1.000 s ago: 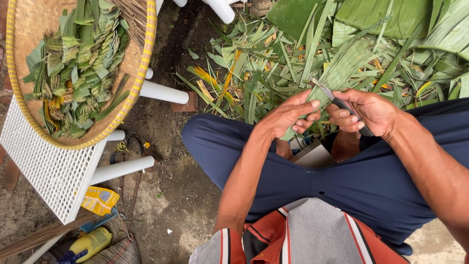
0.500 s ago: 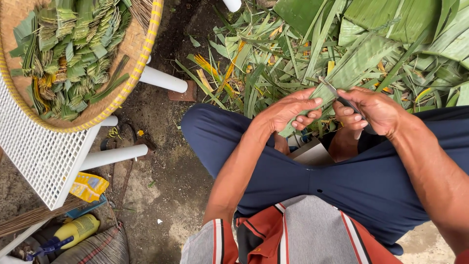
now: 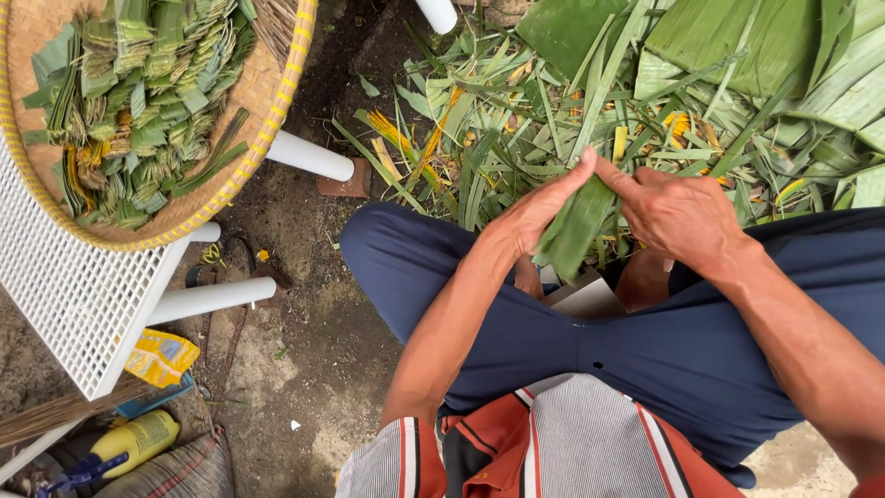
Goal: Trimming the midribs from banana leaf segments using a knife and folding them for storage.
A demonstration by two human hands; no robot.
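- Left hand (image 3: 533,217) and right hand (image 3: 678,214) pinch a folded green leaf strip (image 3: 576,229).
- Beyond the strip: leaf pile (image 3: 590,101).
- Far left of it: woven tray (image 3: 267,138) holding folded leaves.

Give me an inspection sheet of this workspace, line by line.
Surface: bare dirt ground, scattered with scraps.
Job's things: green leaf strip held over the lap between both hands.
Clutter: heap of cut leaves; woven tray of folded leaf pieces on a white mesh stool; yellow packet; yellow spray bottle.
Grippers: left hand and right hand both grip the strip, fingertips meeting at its top.
Cables: nothing seen.
Surroundings: outdoor ground, person seated, knees apart.
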